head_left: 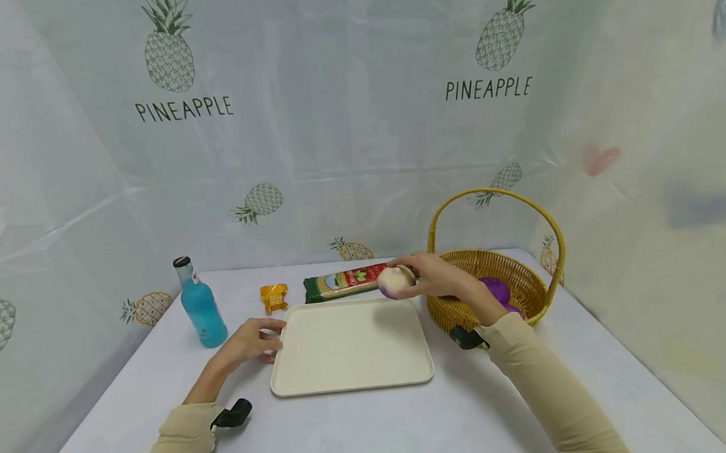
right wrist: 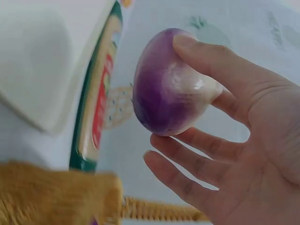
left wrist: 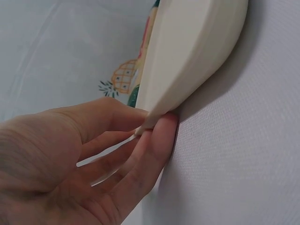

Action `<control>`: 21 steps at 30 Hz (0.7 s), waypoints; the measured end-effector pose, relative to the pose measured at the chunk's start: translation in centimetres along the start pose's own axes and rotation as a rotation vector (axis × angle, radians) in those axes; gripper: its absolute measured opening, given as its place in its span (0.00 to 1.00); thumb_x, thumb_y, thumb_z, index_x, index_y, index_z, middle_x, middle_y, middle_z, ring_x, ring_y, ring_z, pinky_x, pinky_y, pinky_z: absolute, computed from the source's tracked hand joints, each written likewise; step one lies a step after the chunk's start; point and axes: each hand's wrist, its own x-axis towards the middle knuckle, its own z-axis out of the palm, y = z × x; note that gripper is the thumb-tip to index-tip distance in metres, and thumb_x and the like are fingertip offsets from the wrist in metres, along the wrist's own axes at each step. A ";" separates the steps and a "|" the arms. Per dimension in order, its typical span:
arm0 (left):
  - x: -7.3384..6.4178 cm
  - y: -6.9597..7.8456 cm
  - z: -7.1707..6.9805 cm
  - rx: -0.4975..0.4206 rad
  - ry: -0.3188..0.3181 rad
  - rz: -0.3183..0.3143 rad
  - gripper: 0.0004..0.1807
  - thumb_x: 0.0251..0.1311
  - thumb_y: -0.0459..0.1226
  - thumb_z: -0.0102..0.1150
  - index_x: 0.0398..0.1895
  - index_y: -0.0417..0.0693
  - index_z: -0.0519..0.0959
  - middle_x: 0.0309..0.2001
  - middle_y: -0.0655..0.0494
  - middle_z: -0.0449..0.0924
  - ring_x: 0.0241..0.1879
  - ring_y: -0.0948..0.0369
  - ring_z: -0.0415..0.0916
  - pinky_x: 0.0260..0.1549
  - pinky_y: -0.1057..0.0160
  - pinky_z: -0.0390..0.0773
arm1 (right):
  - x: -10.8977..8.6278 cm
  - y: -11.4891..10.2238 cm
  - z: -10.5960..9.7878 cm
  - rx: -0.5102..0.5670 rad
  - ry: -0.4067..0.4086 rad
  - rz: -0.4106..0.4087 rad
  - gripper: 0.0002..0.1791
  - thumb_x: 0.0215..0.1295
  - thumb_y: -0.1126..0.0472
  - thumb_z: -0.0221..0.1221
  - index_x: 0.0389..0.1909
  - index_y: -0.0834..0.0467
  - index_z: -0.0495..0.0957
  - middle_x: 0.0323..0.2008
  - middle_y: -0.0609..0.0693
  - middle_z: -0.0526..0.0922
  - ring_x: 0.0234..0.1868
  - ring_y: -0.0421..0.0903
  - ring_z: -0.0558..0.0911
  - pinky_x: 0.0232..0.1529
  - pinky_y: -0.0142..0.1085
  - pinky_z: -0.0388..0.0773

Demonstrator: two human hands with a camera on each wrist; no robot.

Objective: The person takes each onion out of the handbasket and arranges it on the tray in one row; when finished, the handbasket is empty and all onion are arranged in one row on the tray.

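In the head view, a cream tray (head_left: 353,348) lies on the white table. My left hand (head_left: 246,341) is at its left rim; the left wrist view shows the thumb on top and fingers beneath, pinching the tray edge (left wrist: 185,51). A purple-and-white turnip (head_left: 394,283) is held up in my right hand (head_left: 433,277), above the tray's far right corner. Seen from the right wrist, the thumb lies across one side of the turnip (right wrist: 164,89), with fingertips at its underside and the lower fingers spread away.
A wicker basket (head_left: 452,313) with a tall handle stands to the right, holding purple round items (head_left: 495,289). Behind the tray lies a long pasta packet (head_left: 335,285), with a small orange wrapped item (head_left: 274,297) to its left. A blue bottle (head_left: 204,313) stands at the left.
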 end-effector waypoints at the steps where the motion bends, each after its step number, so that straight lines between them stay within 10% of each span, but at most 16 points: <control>1: 0.0 0.0 0.0 -0.001 0.002 -0.002 0.27 0.53 0.29 0.66 0.60 0.38 0.76 0.53 0.42 0.80 0.35 0.58 0.78 0.31 0.61 0.87 | 0.4 -0.2 0.4 -0.002 -0.006 -0.011 0.34 0.57 0.47 0.69 0.65 0.50 0.73 0.57 0.55 0.79 0.49 0.50 0.77 0.45 0.43 0.77; 21: 0.2 0.0 -0.1 0.000 -0.006 -0.003 0.26 0.55 0.30 0.65 0.60 0.39 0.76 0.55 0.40 0.78 0.36 0.58 0.77 0.31 0.62 0.87 | 8.1 -4.1 9.1 0.020 -0.113 -0.061 0.32 0.57 0.50 0.69 0.64 0.51 0.74 0.59 0.52 0.79 0.57 0.49 0.77 0.59 0.45 0.77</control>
